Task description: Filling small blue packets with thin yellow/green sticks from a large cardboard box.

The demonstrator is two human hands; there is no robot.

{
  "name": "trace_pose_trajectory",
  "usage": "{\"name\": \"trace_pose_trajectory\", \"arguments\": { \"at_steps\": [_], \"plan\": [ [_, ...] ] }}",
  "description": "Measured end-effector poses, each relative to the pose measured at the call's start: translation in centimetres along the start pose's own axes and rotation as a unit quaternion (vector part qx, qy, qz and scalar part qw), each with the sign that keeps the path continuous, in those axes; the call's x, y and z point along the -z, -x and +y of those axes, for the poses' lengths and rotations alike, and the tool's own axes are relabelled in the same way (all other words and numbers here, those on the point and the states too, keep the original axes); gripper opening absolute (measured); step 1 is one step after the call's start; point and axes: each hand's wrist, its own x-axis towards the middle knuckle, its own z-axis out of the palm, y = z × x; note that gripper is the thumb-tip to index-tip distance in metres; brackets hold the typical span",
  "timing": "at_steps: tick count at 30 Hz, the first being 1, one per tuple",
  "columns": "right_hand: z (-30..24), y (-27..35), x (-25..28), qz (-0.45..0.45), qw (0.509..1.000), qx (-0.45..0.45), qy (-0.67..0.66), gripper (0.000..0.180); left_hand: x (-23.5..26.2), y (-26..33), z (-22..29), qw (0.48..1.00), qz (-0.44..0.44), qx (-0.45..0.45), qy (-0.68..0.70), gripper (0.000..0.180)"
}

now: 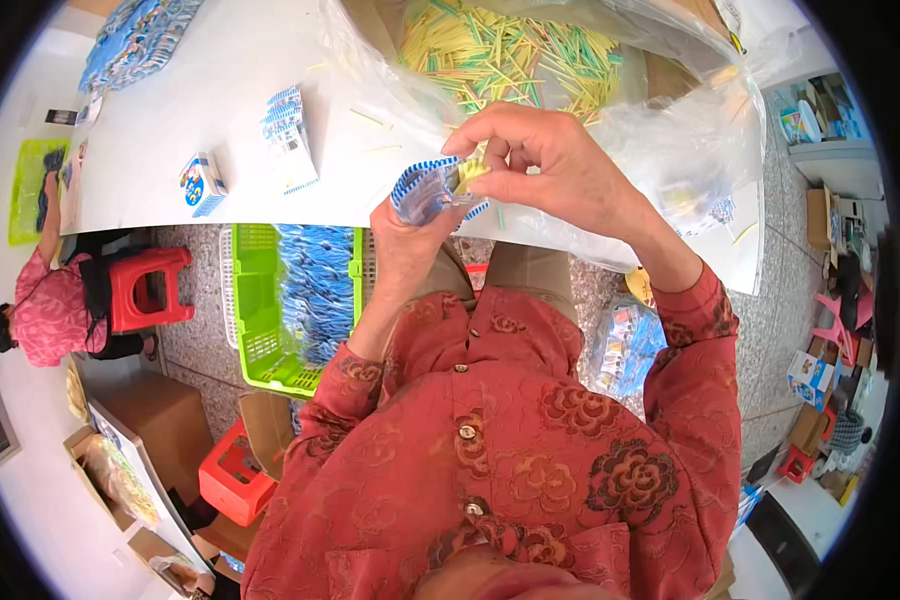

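Note:
My left hand (406, 248) is closed around a small clear plastic packet (422, 196) with a blue-and-white striped edge, its open mouth facing up. Thumb and fingers of my right hand (562, 168) pinch a small yellow piece (469, 172) at the packet's mouth; its exact kind is partly hidden by the fingers. Beyond my hands, a heap of thin yellow, green and pinkish sticks (505, 58) lies in a large clear plastic bag (660, 145) at the far side of the white table (230, 110).
A stack of printed packets (290, 140) and a small blue-and-white box (203, 184) stand left on the table. Below its edge, a green crate (258, 345) holds many blue packets (318, 290). A person (55, 310) works at far left near a red stool (150, 288).

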Motion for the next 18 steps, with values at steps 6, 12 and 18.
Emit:
{"name": "trace_pose_trajectory", "arguments": {
  "at_steps": [6,12,18],
  "plan": [
    [0.4,-0.1,1.4,0.03,0.997,-0.056,-0.032,0.019,0.6,-0.1,-0.3,1.0,-0.002,-0.004,0.01,0.033],
    [11.0,-0.4,3.8,0.15,0.966,-0.046,0.206,0.018,1.0,0.1,0.1,1.0,0.018,0.013,0.015,0.031],
    [15.1,-0.6,2.3,0.081,0.922,-0.072,0.371,0.012,1.6,0.3,-0.3,1.0,0.025,0.002,0.019,0.032]
  ]
}}
